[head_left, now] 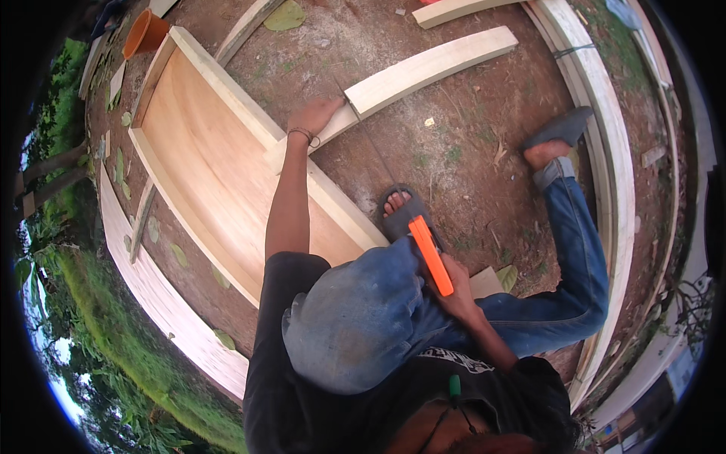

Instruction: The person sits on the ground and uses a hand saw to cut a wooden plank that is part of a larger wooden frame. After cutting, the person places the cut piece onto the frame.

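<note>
My left hand (314, 115) grips a pale wooden board (435, 64) near its left end, which rests on the rim of a shallow plywood box (197, 151). A handsaw (427, 250) with an orange handle is in my right hand (454, 284), low in front of my bent knee. Its thin blade runs up to a dark cut line across the board, just right of my left hand. The fingertips of both hands are partly hidden.
Long timbers (612, 151) lie along the right, beside my sandalled foot. More wood strips (454, 11) lie at the top. An orange bucket (147, 34) sits at the upper left. A pale plank (151, 287) lies left of the box on dirt ground (423, 151).
</note>
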### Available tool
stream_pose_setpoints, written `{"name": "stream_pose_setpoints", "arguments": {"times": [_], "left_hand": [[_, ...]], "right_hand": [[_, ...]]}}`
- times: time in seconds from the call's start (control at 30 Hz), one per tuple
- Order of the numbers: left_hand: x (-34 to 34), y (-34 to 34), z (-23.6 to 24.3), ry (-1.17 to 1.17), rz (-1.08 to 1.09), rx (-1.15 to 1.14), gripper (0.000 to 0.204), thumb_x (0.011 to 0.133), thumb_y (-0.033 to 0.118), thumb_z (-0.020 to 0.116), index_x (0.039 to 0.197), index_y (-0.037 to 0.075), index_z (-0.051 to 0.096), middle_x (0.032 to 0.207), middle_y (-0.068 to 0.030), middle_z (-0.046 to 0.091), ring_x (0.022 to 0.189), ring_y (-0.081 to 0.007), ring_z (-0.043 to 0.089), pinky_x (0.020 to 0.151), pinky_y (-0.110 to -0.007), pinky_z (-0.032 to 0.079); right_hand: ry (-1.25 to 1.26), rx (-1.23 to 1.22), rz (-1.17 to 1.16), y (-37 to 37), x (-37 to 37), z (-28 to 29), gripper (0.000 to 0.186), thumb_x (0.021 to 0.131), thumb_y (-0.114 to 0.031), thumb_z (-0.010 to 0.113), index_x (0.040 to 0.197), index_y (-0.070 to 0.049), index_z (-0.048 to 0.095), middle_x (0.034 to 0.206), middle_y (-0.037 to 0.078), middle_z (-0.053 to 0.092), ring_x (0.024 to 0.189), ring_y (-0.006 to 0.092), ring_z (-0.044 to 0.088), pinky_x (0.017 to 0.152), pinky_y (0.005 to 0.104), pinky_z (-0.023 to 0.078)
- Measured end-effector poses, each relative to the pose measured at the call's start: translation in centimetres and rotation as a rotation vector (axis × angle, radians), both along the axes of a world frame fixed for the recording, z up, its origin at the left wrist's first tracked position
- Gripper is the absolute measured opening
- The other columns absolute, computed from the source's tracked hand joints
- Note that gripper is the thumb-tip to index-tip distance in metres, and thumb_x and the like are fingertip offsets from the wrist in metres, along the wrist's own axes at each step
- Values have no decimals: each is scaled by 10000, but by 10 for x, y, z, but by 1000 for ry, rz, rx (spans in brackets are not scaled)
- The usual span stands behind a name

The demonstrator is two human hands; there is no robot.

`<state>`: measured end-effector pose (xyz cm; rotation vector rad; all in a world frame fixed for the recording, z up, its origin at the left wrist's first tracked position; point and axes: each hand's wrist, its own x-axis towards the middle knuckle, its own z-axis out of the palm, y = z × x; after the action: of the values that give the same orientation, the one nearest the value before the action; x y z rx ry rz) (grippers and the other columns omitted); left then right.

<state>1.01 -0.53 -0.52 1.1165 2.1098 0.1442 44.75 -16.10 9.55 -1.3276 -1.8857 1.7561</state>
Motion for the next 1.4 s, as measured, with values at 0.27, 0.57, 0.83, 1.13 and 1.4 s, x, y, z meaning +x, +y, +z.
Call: {"name": "stream_pose_setpoints", "arguments": {"times": [0.27, 0.57, 0.83, 1.13, 1.4], "left_hand": [[5, -1, 4, 11, 11, -59, 703, 840, 691, 479, 1147, 121, 752, 1228, -161, 703, 1137, -378, 656, 972, -435, 490], [10, -6, 3, 54, 50, -52, 673, 850, 681, 475, 1148, 149, 761, 1215, -154, 709, 1135, -384, 656, 963, -448, 497], [26, -10, 18, 302, 150, 72, 596, 969, 532, 385, 1039, 88, 775, 1104, -250, 711, 1081, -439, 664, 958, -511, 509], [32, -3, 20, 431, 160, 63, 564, 993, 437, 387, 1010, 15, 761, 1039, -288, 708, 995, -464, 688, 928, -539, 531], [33, -1, 21, 425, 185, 47, 542, 992, 429, 407, 1036, 16, 756, 1050, -283, 710, 1013, -457, 687, 921, -532, 536]], "right_hand": [[-23, -34, -32, 4, 3, 10, 203, 813, -36, 739, 911, -19, 562, 808, 174, 566, 771, 409, 576, 682, 456, 450], [3, -53, -66, 5, 2, 11, 198, 823, -41, 732, 901, -13, 552, 785, 179, 567, 762, 408, 577, 673, 450, 453], [-10, -43, -64, 9, 4, 13, 208, 829, -31, 728, 868, -8, 525, 766, 174, 554, 712, 402, 577, 660, 429, 454], [-2, -89, -58, 11, -5, 14, 164, 905, -30, 683, 1051, 18, 627, 821, 111, 640, 743, 183, 643, 707, 323, 509], [22, -95, -123, 10, -22, 31, 174, 843, -11, 706, 898, 5, 541, 749, 178, 566, 669, 348, 604, 636, 390, 479]]}}
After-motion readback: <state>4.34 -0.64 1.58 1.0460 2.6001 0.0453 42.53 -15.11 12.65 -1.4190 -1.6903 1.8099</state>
